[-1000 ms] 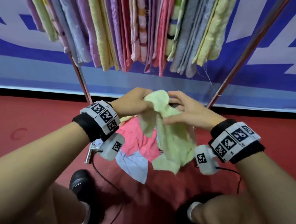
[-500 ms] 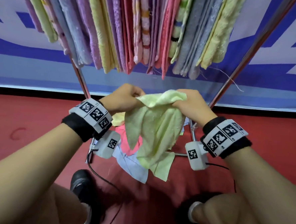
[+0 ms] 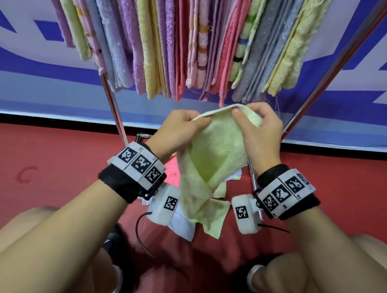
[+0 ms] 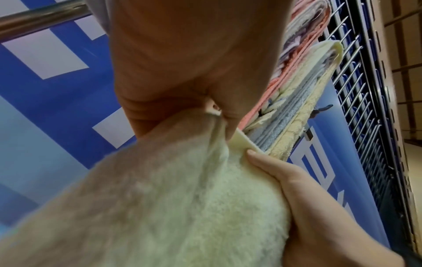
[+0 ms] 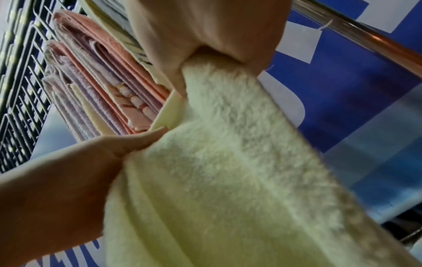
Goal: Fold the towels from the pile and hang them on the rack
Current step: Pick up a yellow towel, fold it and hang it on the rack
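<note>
A red floor (image 3: 51, 160) runs to a blue-and-white banner (image 3: 33, 86), and before it stands a rack (image 3: 113, 105) hung full of folded towels (image 3: 162, 42). Just below those, the left hand (image 3: 177, 131) and right hand (image 3: 259, 132) each pinch the top edge of a pale green towel (image 3: 212, 161), fingers curled round it. It hangs between the wrists above the pile (image 3: 183, 227) at the rack's foot

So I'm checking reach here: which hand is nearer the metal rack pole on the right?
Right. The right hand pinches the pale green towel close beside that pole; the left hand grips the towel's other end, farther off.
</note>
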